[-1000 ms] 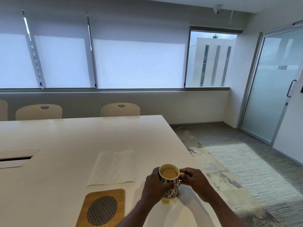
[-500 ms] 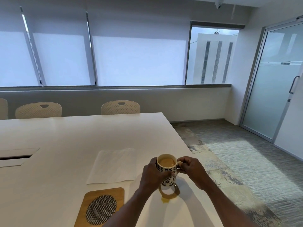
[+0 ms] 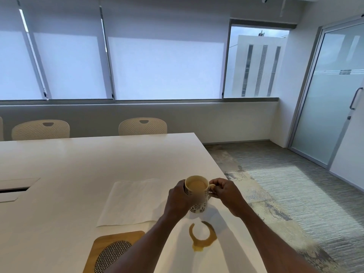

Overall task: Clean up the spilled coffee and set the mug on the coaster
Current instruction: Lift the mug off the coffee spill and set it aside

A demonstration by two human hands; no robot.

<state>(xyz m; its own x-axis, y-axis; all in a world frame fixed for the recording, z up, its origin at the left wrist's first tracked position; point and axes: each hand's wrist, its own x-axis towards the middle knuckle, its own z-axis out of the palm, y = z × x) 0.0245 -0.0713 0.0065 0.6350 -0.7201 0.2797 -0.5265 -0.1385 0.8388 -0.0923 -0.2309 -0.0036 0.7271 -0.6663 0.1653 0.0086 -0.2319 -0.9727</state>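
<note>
The coaster (image 3: 107,238) is cut by the bottom edge and partly hidden under the left forearm (image 3: 149,245). The left grip (image 3: 178,200) covers the mug's (image 3: 199,196) left wall; the right grip (image 3: 226,194) hides most of its handle.

White table (image 3: 78,164), flat paper napkin (image 3: 134,201), wooden coaster (image 3: 110,253) just beside it, brown coffee ring (image 3: 199,247) near the edge

One wide-angle view, from the person's head, looks forward and down across the white table (image 3: 78,164) toward the windows (image 3: 165,66) that fill the upper part of the frame. The mug (image 3: 198,192), held by the left hand (image 3: 180,199) and right hand (image 3: 226,195), sits low centre, near the lens; both forearms (image 3: 149,243) enter from the bottom edge. The glass door (image 3: 334,95) leans at the right edge, probably from lens distortion.
</note>
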